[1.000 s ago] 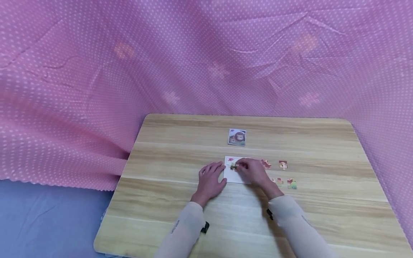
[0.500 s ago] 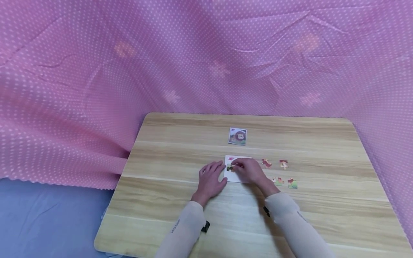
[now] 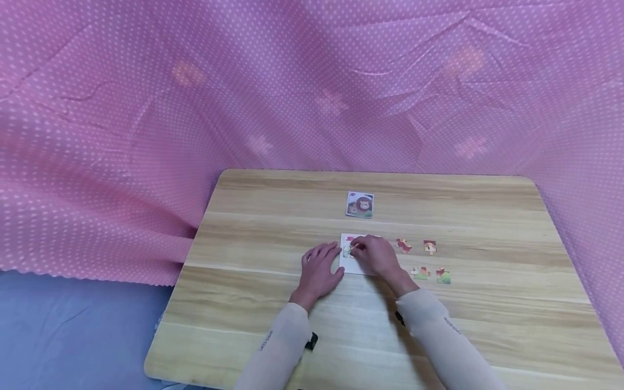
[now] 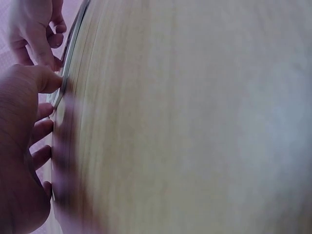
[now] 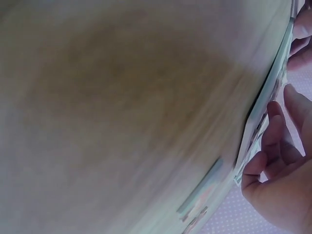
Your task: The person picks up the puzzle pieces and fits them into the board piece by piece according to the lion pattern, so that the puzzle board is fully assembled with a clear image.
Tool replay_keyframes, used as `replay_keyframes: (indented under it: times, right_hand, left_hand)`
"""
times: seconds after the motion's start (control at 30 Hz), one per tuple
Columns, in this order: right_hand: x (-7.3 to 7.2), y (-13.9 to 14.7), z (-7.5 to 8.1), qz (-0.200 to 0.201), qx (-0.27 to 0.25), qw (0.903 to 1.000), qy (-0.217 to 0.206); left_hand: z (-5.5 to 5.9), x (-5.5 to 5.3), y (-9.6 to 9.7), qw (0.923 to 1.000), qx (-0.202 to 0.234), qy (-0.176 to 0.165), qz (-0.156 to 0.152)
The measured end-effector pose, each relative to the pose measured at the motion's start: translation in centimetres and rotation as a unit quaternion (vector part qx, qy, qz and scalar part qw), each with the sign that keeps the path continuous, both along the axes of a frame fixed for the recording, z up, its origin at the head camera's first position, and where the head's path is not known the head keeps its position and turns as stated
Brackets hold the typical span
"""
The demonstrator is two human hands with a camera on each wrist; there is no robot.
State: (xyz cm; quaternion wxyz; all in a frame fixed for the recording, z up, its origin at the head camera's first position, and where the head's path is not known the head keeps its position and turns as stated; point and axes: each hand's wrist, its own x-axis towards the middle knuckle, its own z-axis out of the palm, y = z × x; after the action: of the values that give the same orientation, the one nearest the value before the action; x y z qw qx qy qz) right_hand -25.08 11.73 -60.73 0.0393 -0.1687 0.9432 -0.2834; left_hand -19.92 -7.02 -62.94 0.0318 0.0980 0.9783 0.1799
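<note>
A white puzzle board (image 3: pixel 352 267) lies flat on the wooden table, with a pink printed patch (image 3: pixel 349 238) at its upper left. My right hand (image 3: pixel 380 257) reaches over the board from the right and covers much of it. Its thumb and forefinger pinch a small puzzle piece (image 3: pixel 346 252) by the board's left side; the fingers partly hide it. My left hand (image 3: pixel 319 273) rests palm down on the table, fingers spread, with fingertips and thumb right at the board's left edge. In the left wrist view, the left thumb (image 4: pixel 48 80) lies at the board's rim.
Right of the board lie loose puzzle pieces: a reddish one (image 3: pixel 403 246), a mushroom-like one (image 3: pixel 430 247), a green-and-orange cluster (image 3: pixel 421 273) and a green one (image 3: pixel 443 275). A lion picture card (image 3: pixel 360 205) lies behind the board. Pink dotted cloth (image 3: pixel 312 108) hangs behind the table.
My right hand has shifted slightly left with the puzzle piece, which now sits nearer the board's left edge and looks paler than before. The left hand has stayed in place.
</note>
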Motion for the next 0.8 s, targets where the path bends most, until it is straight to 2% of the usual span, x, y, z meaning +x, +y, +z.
replay_keyframes:
  times: [0.27, 0.47, 0.8]
  right_hand:
    - [0.33, 0.06, -0.27, 0.021, 0.024, 0.9984, 0.046]
    - [0.34, 0.02, -0.26, 0.026, 0.047, 0.9978, 0.039]
    - [0.26, -0.39, -0.08, 0.026, 0.080, 0.9948, 0.057]
  left_hand:
    - [-0.10, -0.15, 0.11, 1.0000, -0.005, -0.005, 0.004]
    - [-0.12, -0.23, 0.19, 0.9999, -0.010, -0.008, 0.007]
    - [-0.05, -0.25, 0.19, 0.9999, -0.008, -0.013, 0.007]
